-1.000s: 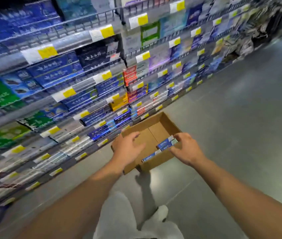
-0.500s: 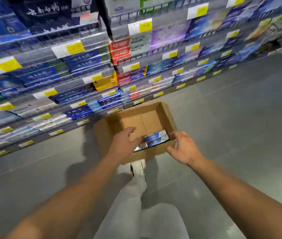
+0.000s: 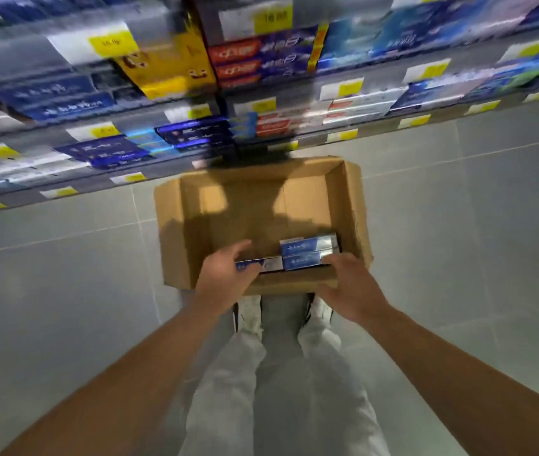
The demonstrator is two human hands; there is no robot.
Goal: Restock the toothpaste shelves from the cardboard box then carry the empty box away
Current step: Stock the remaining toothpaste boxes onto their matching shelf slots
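Reaching into the box (image 3: 357, 205), both hands are at the last cartons, so the step in hand looks like emptying it for the shelves (image 3: 162, 126). The box sits on the floor (image 3: 47, 291) just below the shelves, open side up. The cartons (image 3: 307, 253) lie against the box's near wall, long axes running across it, left to right, printed faces up. The left hand (image 3: 225, 278) curls its fingers over the left carton's end, seemingly gripping it; the right hand (image 3: 350, 287) rests at the right end, fingers loosely bent, grip uncertain. Next, I judge, both ends need squeezing inward, then a level lift toward the shelves.
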